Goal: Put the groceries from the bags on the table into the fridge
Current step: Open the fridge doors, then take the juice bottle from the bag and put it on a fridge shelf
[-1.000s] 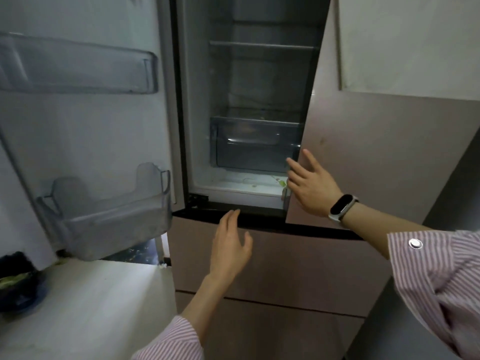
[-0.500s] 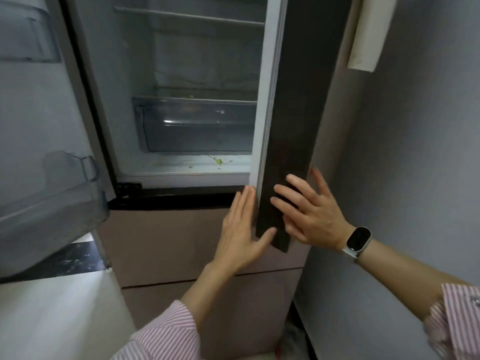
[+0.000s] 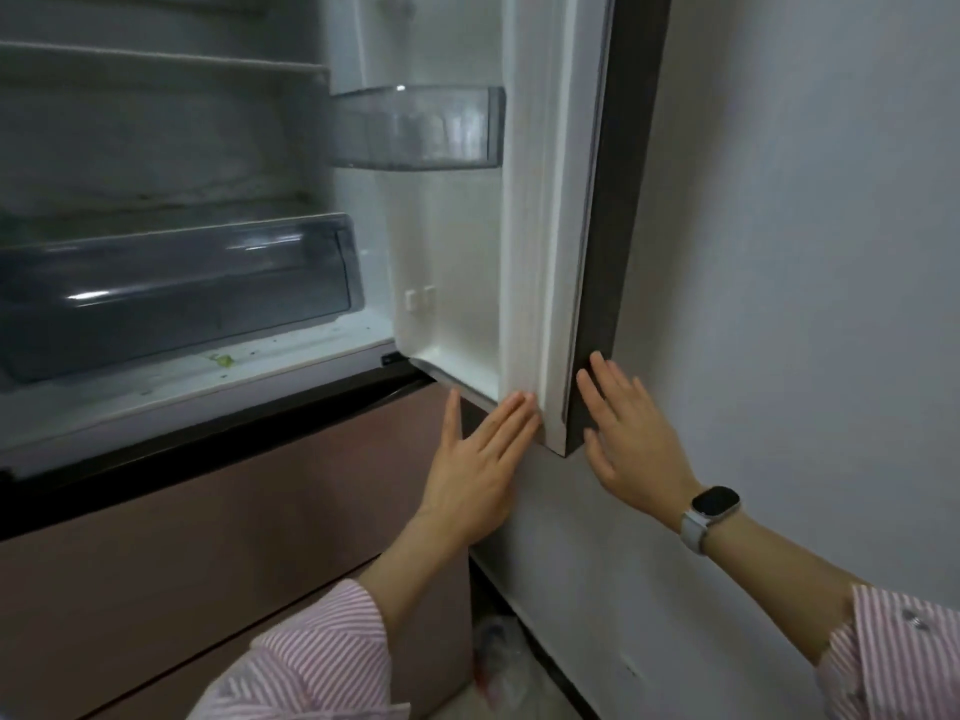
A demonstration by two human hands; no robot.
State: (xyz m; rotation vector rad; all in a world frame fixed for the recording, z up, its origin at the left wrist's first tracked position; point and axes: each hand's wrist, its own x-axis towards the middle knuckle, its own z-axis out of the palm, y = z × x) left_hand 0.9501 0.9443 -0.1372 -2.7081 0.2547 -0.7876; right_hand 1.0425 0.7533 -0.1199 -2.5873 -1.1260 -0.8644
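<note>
The right fridge door (image 3: 550, 210) is seen swung wide open, its dark outer edge close to the grey wall (image 3: 810, 252). The left hand (image 3: 475, 465) is laid flat against the white inner edge of that door near its bottom corner, fingers straight and together, thumb spread out to the side, nothing gripped. The right hand (image 3: 631, 433) is placed on the door's dark outer side, fingers straight and slightly spread, likewise holding nothing; a smartwatch (image 3: 714, 504) is worn on its wrist. A clear door bin (image 3: 415, 127) is mounted high on the door's inner face. Inside the fridge (image 3: 156, 148), a translucent crisper drawer (image 3: 176, 298) is seated under a shelf (image 3: 156, 62), and a small green scrap (image 3: 223, 360) is lying on the floor in front of it. Below, the pinkish lower drawer front (image 3: 208, 537) is shut. No groceries or bags can be made out in view.
</note>
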